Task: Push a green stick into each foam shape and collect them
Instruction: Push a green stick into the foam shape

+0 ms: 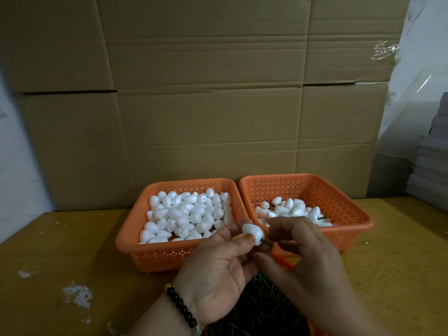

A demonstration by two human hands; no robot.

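Two hands meet just in front of two orange baskets (244, 190) on the bench (72, 251). One white foam shape (252, 232) sits pinched in the left hand (218, 270). It looks light and soft, so hold its round sides gently. A thin green stick (267, 243) pokes out of it, pinched by the right hand (303, 253) grip near the foam.

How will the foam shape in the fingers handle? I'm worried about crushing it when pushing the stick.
The foam shape is probably very light: the left hand holds it by fingertips alone. It likely dents easily, since white crumbs lie on the table. Rounded and tapered, it would probably roll.
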